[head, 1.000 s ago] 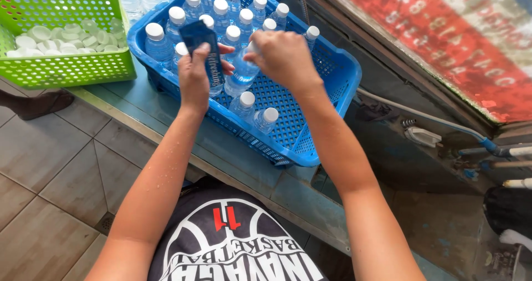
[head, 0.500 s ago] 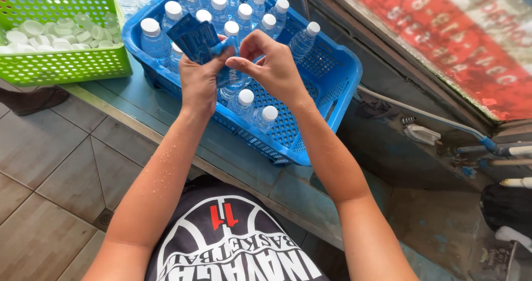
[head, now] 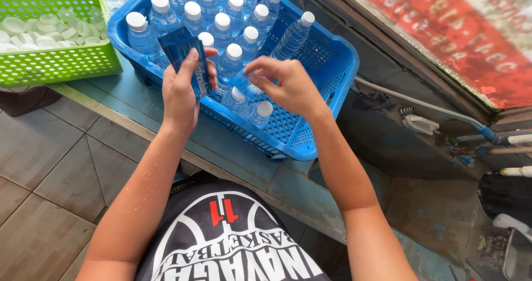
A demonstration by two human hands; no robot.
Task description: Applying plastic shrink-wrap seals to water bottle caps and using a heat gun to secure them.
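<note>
Right hand (head: 288,84) now lower, pinching one blue label (head: 242,82); left hand (head: 183,90) gripping label stack (head: 182,48); thirteen-odd bottles (head: 230,59).

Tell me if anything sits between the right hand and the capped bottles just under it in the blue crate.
Nothing visible does. The right hand pinches a small blue label directly above the nearest bottles; the left hand, holding the label stack, stays to one side.
</note>
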